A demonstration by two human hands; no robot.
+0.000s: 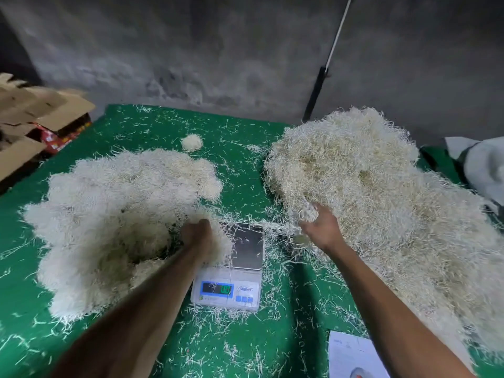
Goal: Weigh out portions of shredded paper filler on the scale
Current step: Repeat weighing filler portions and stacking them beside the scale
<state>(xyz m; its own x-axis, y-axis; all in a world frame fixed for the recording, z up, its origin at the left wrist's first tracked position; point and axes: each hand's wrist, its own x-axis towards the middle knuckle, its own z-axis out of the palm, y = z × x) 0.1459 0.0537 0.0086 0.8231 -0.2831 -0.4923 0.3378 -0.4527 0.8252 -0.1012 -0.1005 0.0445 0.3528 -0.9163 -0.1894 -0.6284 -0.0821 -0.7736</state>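
A white digital scale with a steel pan stands on the green cloth between two heaps of cream shredded paper. Its pan holds only a few stray strands and the green display shows 0.0. My left hand grips a clump of shreds at the left edge of the scale, against the left pile. My right hand pinches a tuft of shreds at the near-left edge of the bigger right pile.
Green cloth covers the table, littered with loose strands. A small ball of shreds lies at the back. Cardboard boxes are stacked far left. A white sheet lies front right, a grey bag far right.
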